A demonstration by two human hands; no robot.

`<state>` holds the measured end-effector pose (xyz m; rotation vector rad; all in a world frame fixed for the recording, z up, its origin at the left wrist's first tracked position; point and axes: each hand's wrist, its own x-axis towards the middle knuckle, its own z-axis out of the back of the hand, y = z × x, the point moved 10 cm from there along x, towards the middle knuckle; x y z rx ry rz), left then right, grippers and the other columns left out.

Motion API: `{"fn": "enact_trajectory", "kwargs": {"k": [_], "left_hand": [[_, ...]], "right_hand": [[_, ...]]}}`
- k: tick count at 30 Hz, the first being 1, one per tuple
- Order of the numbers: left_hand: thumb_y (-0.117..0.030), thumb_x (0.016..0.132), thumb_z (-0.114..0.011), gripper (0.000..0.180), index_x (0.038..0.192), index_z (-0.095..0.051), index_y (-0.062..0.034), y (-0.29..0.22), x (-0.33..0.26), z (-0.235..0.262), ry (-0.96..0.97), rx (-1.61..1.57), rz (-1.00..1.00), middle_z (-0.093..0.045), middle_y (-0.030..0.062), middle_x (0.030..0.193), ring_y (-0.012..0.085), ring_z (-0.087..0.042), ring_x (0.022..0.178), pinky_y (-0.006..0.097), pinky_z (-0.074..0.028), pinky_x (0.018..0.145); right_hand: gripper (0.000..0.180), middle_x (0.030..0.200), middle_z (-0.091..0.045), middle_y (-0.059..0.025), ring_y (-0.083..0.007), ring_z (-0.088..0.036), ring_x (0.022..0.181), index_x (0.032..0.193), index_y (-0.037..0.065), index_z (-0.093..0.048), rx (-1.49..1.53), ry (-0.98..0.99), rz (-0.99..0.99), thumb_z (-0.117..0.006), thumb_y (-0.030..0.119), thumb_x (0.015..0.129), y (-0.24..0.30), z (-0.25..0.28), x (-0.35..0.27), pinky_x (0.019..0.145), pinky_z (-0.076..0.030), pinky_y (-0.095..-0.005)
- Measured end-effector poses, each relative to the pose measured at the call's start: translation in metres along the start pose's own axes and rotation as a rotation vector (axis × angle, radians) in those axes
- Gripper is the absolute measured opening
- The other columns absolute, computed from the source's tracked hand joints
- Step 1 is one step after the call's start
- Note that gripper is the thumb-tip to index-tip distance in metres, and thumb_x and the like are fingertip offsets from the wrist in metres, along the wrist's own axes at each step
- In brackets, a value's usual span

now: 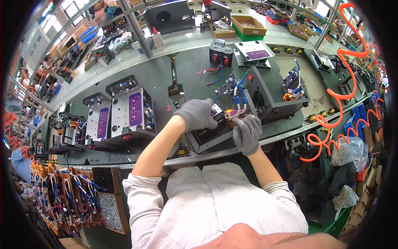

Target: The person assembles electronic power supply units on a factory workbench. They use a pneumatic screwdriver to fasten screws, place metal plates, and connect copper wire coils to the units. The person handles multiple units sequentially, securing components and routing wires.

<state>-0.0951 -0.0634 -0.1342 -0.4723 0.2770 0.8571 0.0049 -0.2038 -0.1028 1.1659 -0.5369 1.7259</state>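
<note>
In front of me on the bench stands an open black metal chassis (207, 143), tilted, with electronic parts inside. My left hand (198, 115), in a grey glove, reaches in from the left with its fingers curled down beside a black block (218, 118); what they grip is hidden. My right hand (248, 133), gloved too, pinches at the foot of white-sleeved leads (241, 108) beside a copper coil (230, 113); the held piece is too small to name. Blue-banded cables (239, 93) rise from these leads. Behind them a black panel with a fan (259, 99) stands upright.
Units with purple boards (135, 108) line the bench at left. A black module (221, 52) with red and blue wires and a silver plate unit (253, 54) lie farther back. An orange coiled hose (338, 95) hangs at right. Wire harnesses (66, 195) hang at lower left beside a screw bin (111, 211).
</note>
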Motion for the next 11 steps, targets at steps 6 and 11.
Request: {"fn": "enact_trajectory", "kwargs": {"k": [6,11], "left_hand": [[-0.038,0.072,-0.072,0.062,0.115,-0.055,0.0025,-0.014,-0.007,-0.01,-0.007,0.035,-0.012,-0.069,0.0235,0.097,0.0376,-0.067,0.094,0.043,-0.053,0.083],[-0.037,0.073,-0.072,0.063,0.12,-0.055,0.0015,-0.031,-0.013,-0.012,0.07,0.032,-0.123,-0.069,0.0235,0.097,0.0372,-0.067,0.095,0.043,-0.053,0.085]], "right_hand": [[0.018,0.078,-0.059,-0.0067,-0.0261,-0.059,0.072,0.101,0.005,-0.064,-0.008,-0.071,0.044,-0.058,0.012,0.086,0.0,0.003,-0.016,0.077,-0.047,-0.0405],[0.02,0.081,-0.061,-0.0064,-0.0261,-0.061,0.076,0.105,0.006,-0.064,-0.041,-0.055,0.021,-0.059,0.016,0.088,-0.001,-0.002,-0.009,0.079,-0.047,-0.0414]]}}
